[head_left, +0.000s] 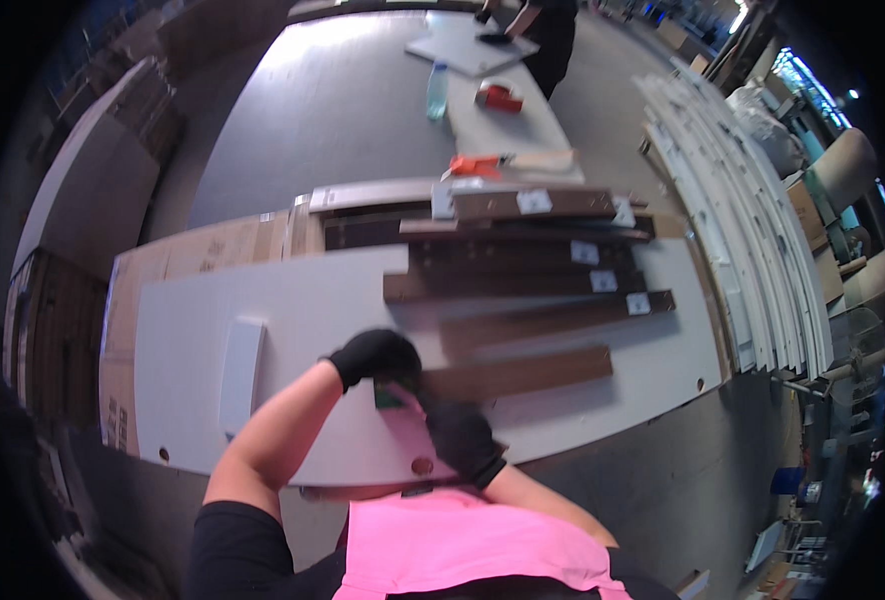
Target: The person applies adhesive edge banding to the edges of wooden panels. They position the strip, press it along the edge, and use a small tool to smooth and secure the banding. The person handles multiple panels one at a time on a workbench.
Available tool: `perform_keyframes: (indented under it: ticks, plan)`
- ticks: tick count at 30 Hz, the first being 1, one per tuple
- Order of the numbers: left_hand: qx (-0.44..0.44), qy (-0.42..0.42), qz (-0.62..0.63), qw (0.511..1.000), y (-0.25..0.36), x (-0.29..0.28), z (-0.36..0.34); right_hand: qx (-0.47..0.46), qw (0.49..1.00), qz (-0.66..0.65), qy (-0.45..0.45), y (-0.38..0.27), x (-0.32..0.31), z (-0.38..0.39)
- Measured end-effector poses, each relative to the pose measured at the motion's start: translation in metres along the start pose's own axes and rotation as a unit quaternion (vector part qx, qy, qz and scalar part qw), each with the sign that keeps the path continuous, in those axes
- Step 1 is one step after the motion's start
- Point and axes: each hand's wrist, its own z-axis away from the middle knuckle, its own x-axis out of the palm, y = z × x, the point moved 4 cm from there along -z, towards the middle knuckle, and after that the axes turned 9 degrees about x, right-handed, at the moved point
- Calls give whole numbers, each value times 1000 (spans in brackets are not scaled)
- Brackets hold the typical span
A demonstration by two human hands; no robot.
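My left hand (378,356), in a black glove, curls over the near left end of a dark brown board (543,375) above a white panel (313,300). A small green thing (391,394) shows just below that hand; its kind is too blurred to tell. My right hand (465,442), also black-gloved, is closed just below the board's left end, close to the left hand. What it grips is mostly hidden. Beyond lie several more brown boards (523,290) with white labels, stacked side by side. A small white board (244,375) rests left of my left forearm.
A blue-tinted bottle (437,92), a red tape dispenser (500,97) and an orange-handled tool (475,164) stand on the far table. Another person (548,40) works at its far end. Long white panels (753,230) are stacked at right, cartons (63,320) at left.
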Motion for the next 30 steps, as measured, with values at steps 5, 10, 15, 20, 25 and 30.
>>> perform_keyframes:
  ticks: [5,10,15,20,25,30]
  plan:
    - [47,23,-108,993,22,-5,0,69,823,-494,-272,-7,-15,11]
    - [43,245,-246,937,75,13,36,193,711,-659,-151,84,-90,52]
    - [136,255,-267,919,100,39,53,241,547,-801,38,135,-128,100]
    - [152,245,-287,914,93,48,45,242,623,-743,12,129,-112,81]
    - [124,199,-349,907,100,47,43,205,769,-605,11,137,-92,16]
    - [142,256,-339,894,114,40,47,234,844,-482,27,155,-65,-13]
